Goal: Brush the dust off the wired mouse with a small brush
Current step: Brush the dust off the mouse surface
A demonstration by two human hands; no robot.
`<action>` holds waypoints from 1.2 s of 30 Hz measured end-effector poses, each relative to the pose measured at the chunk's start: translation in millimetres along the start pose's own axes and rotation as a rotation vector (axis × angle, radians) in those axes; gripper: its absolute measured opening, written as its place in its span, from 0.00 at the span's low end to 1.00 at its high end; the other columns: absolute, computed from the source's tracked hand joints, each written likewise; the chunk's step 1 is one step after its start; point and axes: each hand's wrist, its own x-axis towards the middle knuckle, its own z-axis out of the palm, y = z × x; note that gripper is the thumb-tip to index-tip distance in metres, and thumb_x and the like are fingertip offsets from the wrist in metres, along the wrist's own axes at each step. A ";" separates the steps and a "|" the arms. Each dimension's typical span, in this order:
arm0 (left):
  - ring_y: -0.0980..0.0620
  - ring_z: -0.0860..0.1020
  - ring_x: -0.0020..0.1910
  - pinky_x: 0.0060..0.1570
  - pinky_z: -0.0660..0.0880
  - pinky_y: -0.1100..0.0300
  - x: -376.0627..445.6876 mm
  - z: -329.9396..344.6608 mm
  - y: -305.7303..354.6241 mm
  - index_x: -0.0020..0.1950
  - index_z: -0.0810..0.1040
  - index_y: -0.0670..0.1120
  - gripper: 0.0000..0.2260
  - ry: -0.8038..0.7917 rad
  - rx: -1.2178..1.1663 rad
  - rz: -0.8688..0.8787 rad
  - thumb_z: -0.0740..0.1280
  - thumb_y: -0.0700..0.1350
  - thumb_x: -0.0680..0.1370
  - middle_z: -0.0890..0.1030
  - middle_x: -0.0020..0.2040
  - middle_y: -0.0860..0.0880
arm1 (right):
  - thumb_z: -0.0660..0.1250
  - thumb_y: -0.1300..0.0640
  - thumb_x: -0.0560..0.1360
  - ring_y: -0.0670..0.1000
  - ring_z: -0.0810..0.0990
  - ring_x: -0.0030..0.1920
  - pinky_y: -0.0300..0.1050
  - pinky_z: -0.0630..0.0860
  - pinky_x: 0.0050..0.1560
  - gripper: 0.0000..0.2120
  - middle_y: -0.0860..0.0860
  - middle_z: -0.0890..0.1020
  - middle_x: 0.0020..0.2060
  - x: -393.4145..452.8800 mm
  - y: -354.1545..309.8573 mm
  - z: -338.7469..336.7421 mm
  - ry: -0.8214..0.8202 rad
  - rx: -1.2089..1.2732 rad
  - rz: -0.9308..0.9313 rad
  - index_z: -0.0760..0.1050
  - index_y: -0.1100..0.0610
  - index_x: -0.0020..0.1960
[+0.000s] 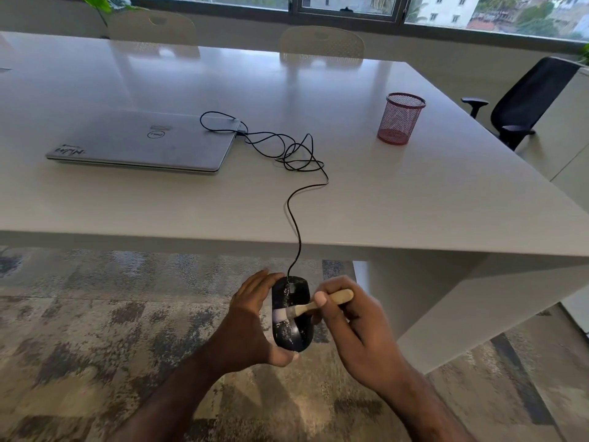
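Wired mouse (291, 314): dusty, held off the counter (382, 199) edge, above the carpet.
Left hand (251, 323): curled around the mouse's side.
Right hand (353, 327): pinching small brush (314, 306), bristles on mouse.

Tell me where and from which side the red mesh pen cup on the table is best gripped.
Grip the red mesh pen cup around its side wall, probably just below the rim, coming in level from the table's near edge. It stands upright with an open top and nothing visibly touching it, so a thumb-and-fingers wrap should fit its round wall. Both hands are busy for now: the left hand holds the mouse, the right hand the brush.
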 end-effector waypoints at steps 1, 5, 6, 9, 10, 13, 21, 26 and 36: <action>0.69 0.51 0.74 0.71 0.55 0.57 0.1 -0.3 -1.0 0.73 0.60 0.61 0.54 0.001 0.000 -0.006 0.80 0.57 0.51 0.50 0.70 0.74 | 0.63 0.53 0.82 0.56 0.79 0.35 0.60 0.76 0.35 0.10 0.51 0.79 0.35 0.6 -0.1 -1.5 0.012 0.004 -0.005 0.76 0.57 0.47; 0.68 0.52 0.74 0.71 0.55 0.58 -0.6 -1.0 -2.7 0.72 0.59 0.62 0.52 0.016 0.001 0.014 0.79 0.57 0.51 0.51 0.71 0.72 | 0.62 0.53 0.83 0.53 0.77 0.34 0.57 0.75 0.34 0.08 0.48 0.78 0.36 0.6 0.6 -1.4 -0.090 -0.061 0.004 0.76 0.55 0.48; 0.64 0.53 0.75 0.72 0.56 0.57 -0.5 -0.7 -2.2 0.72 0.59 0.62 0.52 0.022 0.001 0.020 0.78 0.58 0.51 0.52 0.71 0.71 | 0.63 0.53 0.83 0.52 0.78 0.34 0.54 0.76 0.34 0.07 0.46 0.79 0.36 0.1 1.1 0.3 -0.132 -0.078 0.014 0.76 0.54 0.49; 0.61 0.54 0.76 0.72 0.57 0.57 -0.7 -0.5 -0.3 0.71 0.60 0.63 0.51 0.031 -0.005 0.027 0.77 0.58 0.51 0.53 0.71 0.69 | 0.64 0.53 0.83 0.50 0.79 0.35 0.51 0.77 0.34 0.06 0.46 0.80 0.37 -0.5 0.0 3.1 -0.144 -0.056 0.018 0.77 0.54 0.50; 0.62 0.54 0.76 0.71 0.56 0.57 -0.8 -0.8 0.0 0.71 0.59 0.63 0.51 0.031 -0.008 0.025 0.77 0.58 0.51 0.53 0.71 0.70 | 0.64 0.53 0.83 0.52 0.79 0.35 0.53 0.77 0.34 0.07 0.48 0.80 0.37 0.0 -1.3 2.2 -0.118 -0.034 0.015 0.77 0.55 0.50; 0.63 0.53 0.75 0.72 0.55 0.58 -1.7 -1.8 -1.1 0.70 0.59 0.64 0.52 0.030 -0.011 0.012 0.78 0.58 0.50 0.52 0.71 0.70 | 0.64 0.55 0.82 0.51 0.79 0.35 0.53 0.78 0.35 0.07 0.46 0.80 0.36 0.8 -4.1 -3.4 -0.042 -0.017 -0.023 0.77 0.56 0.48; 0.63 0.53 0.75 0.72 0.56 0.55 -3.0 -0.9 -1.8 0.70 0.58 0.68 0.51 0.020 0.000 0.002 0.78 0.57 0.51 0.51 0.71 0.71 | 0.64 0.52 0.82 0.46 0.77 0.35 0.51 0.77 0.35 0.08 0.41 0.79 0.37 -8.1 -2.1 1.8 -0.138 -0.039 0.052 0.78 0.55 0.49; 0.66 0.52 0.74 0.72 0.54 0.56 -4.9 0.0 -6.4 0.70 0.58 0.69 0.53 0.021 0.000 -0.019 0.81 0.56 0.50 0.54 0.72 0.68 | 0.64 0.54 0.81 0.54 0.78 0.33 0.59 0.76 0.33 0.08 0.51 0.80 0.35 -8.9 -5.2 -9.4 0.020 0.067 0.013 0.78 0.56 0.46; 0.59 0.54 0.77 0.74 0.57 0.54 -7.5 -1.3 -4.6 0.75 0.61 0.61 0.55 0.036 0.003 -0.061 0.79 0.57 0.50 0.57 0.77 0.59 | 0.65 0.51 0.80 0.52 0.80 0.36 0.56 0.79 0.36 0.08 0.49 0.82 0.39 -20.4 -8.5 -9.2 -0.046 0.084 0.074 0.81 0.54 0.50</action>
